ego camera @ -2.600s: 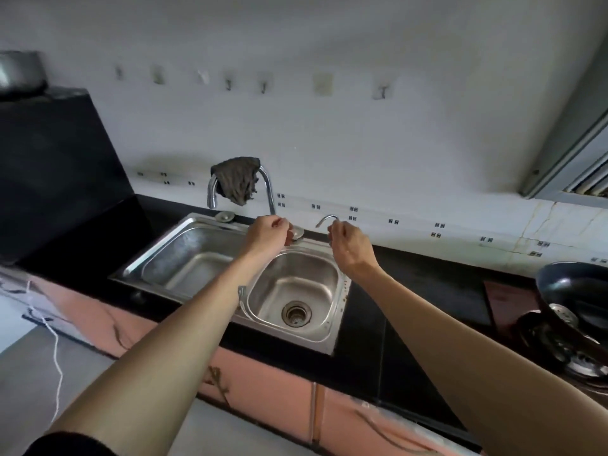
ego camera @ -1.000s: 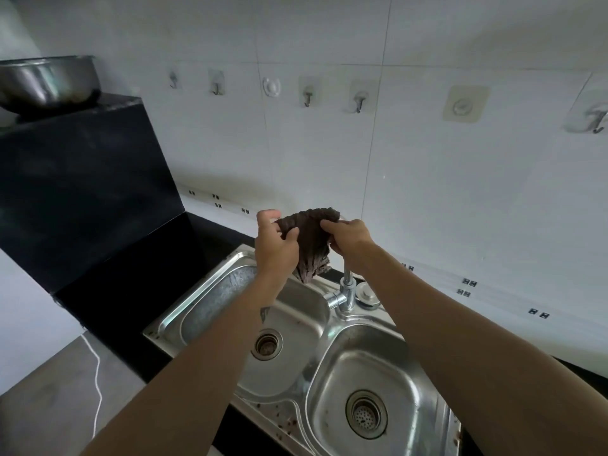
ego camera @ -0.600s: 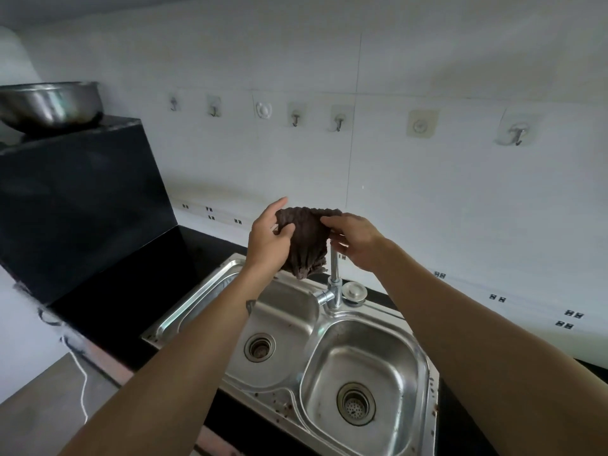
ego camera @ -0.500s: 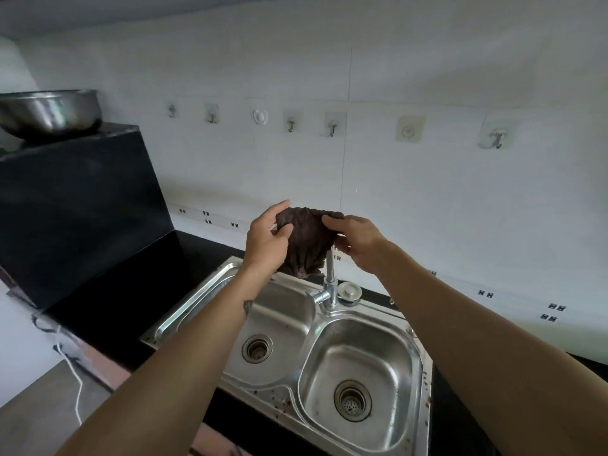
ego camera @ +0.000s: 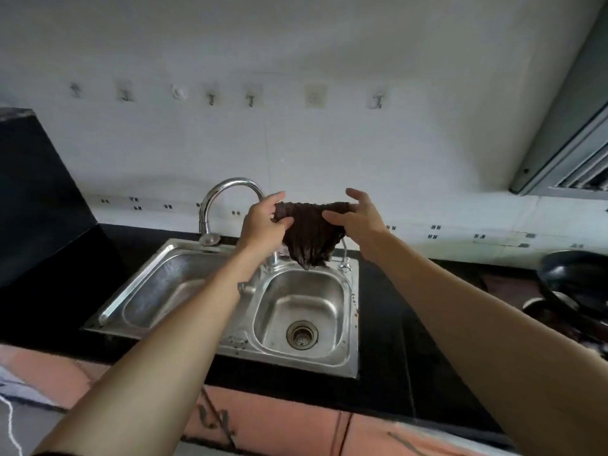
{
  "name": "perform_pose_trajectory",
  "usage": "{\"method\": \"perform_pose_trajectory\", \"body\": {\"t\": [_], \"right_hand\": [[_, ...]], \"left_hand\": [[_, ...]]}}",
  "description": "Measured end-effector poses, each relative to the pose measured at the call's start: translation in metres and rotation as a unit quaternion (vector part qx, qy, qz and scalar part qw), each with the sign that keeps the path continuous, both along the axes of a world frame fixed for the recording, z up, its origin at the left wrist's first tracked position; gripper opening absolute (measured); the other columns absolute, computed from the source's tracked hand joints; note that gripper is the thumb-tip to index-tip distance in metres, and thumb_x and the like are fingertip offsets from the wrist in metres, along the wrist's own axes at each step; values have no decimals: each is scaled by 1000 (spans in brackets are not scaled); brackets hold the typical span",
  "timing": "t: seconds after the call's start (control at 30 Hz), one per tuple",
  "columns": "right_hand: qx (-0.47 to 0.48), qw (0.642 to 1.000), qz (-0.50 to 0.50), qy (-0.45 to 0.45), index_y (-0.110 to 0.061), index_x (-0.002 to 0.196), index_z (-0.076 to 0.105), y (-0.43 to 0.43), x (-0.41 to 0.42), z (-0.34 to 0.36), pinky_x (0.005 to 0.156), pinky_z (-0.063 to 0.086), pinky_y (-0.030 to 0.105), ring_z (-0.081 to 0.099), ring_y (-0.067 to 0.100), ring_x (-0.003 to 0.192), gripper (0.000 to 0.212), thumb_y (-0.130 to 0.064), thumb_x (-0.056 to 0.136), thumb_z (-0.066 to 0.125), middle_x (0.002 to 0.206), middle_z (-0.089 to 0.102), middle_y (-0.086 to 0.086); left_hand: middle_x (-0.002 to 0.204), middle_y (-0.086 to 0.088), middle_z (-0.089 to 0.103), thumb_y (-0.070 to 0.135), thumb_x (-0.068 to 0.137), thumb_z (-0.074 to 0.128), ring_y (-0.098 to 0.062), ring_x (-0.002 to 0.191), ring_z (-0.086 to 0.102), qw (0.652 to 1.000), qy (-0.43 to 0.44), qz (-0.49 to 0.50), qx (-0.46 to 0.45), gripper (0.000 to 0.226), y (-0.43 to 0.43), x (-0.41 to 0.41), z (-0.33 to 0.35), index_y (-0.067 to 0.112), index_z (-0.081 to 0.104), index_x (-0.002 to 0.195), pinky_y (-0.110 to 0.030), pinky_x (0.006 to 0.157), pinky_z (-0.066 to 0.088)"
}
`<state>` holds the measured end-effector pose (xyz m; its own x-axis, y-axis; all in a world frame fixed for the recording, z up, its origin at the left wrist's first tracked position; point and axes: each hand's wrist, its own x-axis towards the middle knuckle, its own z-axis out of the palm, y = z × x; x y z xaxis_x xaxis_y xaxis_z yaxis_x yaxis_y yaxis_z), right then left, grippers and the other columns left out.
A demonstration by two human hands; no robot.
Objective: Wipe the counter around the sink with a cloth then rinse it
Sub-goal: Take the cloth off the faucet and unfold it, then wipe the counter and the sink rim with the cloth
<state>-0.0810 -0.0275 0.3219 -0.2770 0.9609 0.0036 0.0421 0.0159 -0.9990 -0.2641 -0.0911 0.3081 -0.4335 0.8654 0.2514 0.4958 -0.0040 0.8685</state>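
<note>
A dark brown cloth (ego camera: 309,235) hangs stretched between both hands above the back rim of the right basin. My left hand (ego camera: 265,225) pinches its left top corner and my right hand (ego camera: 357,218) pinches its right top corner. Below lies a steel double sink (ego camera: 184,248) set in a black counter (ego camera: 388,340). The curved chrome tap (ego camera: 227,192) rises behind the left basin, clear of the cloth. A small thin tap (ego camera: 344,258) stands behind the right basin, partly hidden by the cloth.
A black pan (ego camera: 579,278) sits on a stove at the right edge. A black raised block (ego camera: 36,192) bounds the counter on the left. Several hooks (ego camera: 250,98) line the white tiled wall. A window frame (ego camera: 572,153) is at upper right.
The cloth has come off the curved tap and now hangs spread between both hands, further right over the right basin. The head view has pulled back and turned right.
</note>
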Motion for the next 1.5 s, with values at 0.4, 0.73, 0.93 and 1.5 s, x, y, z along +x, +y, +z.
{"method": "perform_pose_trajectory", "body": {"t": [0.4,0.73,0.93,1.5], "right_hand": [[38,963,-72,-257,-10,130,60,-17,147,-51,68,50,21,64,19,90,55,-11,80,83,114,67,6],[27,939,-93,-331,-13,97,72,18,245,-116,62,43,25,61,14,77,20,-27,85,78,90,68,2],[13,933,-82,-349,-17,97,68,13,258,-129,58,41,23,60,12,72,16,-29,88,75,83,66,-3],[-120,900,-227,-353,-13,113,57,-52,397,-239,65,39,25,56,15,77,30,-27,91,72,97,64,4]], "left_hand": [[104,2,76,14,82,80,-18,100,69,992,61,-94,-63,26,9,123,-47,17,75,108,-33,91,54],[93,7,70,19,86,75,-13,91,63,978,112,-118,-130,12,60,215,-103,24,76,97,-24,73,44],[101,10,62,27,90,70,-14,97,56,957,118,-179,-194,9,54,221,-120,22,68,97,-26,78,38],[97,-2,68,25,97,59,-22,86,70,902,8,-301,-309,2,22,374,-237,27,59,96,-47,78,61]]}}
